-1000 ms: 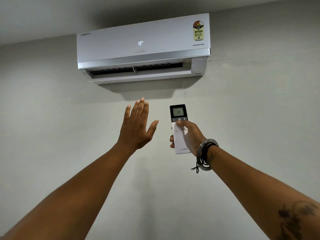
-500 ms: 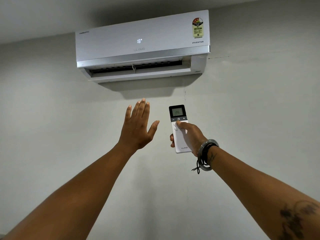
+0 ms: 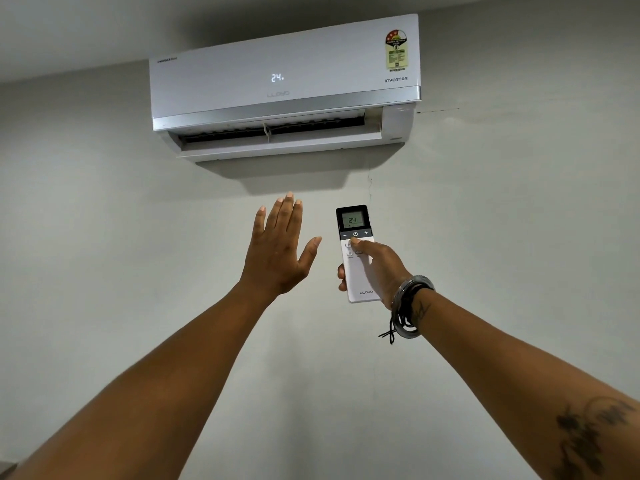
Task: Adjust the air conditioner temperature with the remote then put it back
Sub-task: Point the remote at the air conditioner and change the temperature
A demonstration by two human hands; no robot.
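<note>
We cannot read the remote's [image 3: 356, 258] lower buttons, half hidden under our thumb; our right hand [image 3: 379, 268] grips it upright below the air conditioner [image 3: 284, 88], both displays showing 24; our left hand [image 3: 278, 251] is raised flat, fingers spread, empty.

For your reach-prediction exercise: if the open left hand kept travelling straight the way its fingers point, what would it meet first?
Probably the air conditioner's underside: the left hand points up at it with nothing between. It might meet the wall first; depth is unclear.
</note>
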